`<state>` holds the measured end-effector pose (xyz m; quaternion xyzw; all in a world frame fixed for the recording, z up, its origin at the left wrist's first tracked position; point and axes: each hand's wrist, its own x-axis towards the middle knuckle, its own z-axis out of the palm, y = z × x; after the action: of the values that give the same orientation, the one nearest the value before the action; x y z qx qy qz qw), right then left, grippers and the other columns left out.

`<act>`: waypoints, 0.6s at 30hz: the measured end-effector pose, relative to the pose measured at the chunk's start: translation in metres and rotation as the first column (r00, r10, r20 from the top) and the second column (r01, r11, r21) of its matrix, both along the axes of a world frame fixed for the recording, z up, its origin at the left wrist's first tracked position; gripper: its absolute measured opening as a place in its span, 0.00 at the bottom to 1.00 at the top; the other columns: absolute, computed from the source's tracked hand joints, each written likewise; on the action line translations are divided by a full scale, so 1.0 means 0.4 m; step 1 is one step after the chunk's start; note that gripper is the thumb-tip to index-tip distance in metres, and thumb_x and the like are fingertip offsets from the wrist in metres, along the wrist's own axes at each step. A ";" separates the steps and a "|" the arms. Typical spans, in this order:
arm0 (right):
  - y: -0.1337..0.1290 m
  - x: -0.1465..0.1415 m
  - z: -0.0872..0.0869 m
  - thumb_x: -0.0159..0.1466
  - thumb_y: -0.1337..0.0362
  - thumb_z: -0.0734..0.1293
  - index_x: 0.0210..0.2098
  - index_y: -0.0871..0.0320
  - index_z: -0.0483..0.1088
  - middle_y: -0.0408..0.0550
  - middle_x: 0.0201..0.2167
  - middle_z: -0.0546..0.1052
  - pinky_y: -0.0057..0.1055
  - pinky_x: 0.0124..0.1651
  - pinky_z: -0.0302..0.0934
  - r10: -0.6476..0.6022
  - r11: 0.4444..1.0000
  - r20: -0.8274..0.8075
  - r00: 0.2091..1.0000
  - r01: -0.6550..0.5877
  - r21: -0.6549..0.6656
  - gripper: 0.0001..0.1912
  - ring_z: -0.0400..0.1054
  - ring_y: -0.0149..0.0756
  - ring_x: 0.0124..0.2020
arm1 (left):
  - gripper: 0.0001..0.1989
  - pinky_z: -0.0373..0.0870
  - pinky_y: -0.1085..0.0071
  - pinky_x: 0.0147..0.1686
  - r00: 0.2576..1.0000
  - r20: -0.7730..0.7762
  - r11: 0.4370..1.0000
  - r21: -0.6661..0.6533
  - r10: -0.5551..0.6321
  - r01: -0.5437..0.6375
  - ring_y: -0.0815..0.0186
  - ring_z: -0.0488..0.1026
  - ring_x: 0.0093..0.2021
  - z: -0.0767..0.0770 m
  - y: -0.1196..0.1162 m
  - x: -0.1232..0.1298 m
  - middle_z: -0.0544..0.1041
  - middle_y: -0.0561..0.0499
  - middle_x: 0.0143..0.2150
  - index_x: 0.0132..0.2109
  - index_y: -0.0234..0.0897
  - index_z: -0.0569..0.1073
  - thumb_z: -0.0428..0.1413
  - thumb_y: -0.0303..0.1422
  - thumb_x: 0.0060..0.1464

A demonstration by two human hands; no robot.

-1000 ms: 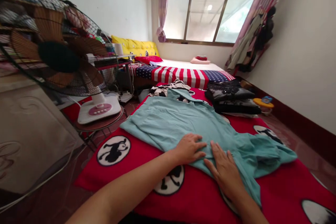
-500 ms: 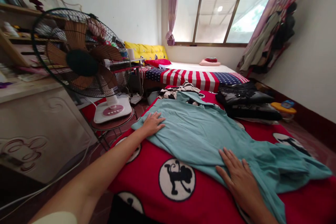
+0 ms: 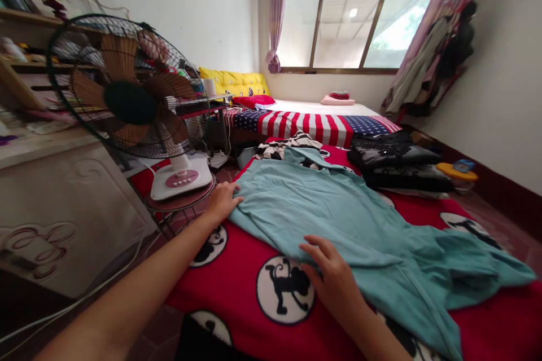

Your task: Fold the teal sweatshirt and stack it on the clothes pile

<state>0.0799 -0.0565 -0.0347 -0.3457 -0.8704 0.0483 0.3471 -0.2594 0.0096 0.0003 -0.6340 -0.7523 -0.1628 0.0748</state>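
A teal collared shirt [image 3: 313, 203] lies spread out, with some wrinkles, over a red cloth with round monkey prints [image 3: 285, 289]. My left hand [image 3: 223, 202] is at the shirt's left edge, its fingers closed over the fabric there. Above the near edge of the shirt, my right hand [image 3: 334, 273] has its fingers apart and slightly bent; it holds nothing, and whether the fingertips touch the fabric is hard to tell. Bunched teal fabric [image 3: 470, 268] lies at the right end.
Folded dark clothes [image 3: 396, 161] are stacked beyond the shirt at right. Black-and-white patterned fabric [image 3: 292, 145] lies at the shirt's far edge. To the left, an electric fan [image 3: 131, 101] stands on a round stool [image 3: 180, 200]. A bed [image 3: 313, 106] is under the window.
My left hand has moved left from lying flat on the shirt to closing on its edge. My right hand has lifted and shifted left along the near edge.
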 end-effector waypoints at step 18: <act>-0.116 0.200 -0.027 0.52 0.81 0.55 0.59 0.50 0.63 0.46 0.62 0.65 0.61 0.66 0.33 -0.486 0.873 0.190 0.853 0.482 0.073 0.38 0.46 0.47 0.67 | 0.37 0.47 0.51 0.66 0.741 0.098 0.711 -0.224 -0.664 0.667 0.55 0.54 0.68 -0.015 -0.091 -0.033 0.63 0.52 0.66 0.63 0.45 0.64 0.49 0.22 0.44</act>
<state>0.1598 -0.1030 -0.0455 -0.5526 -0.7866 -0.0856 0.2617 -0.2727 -0.0266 -0.0057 -0.8654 -0.4881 -0.0881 -0.0711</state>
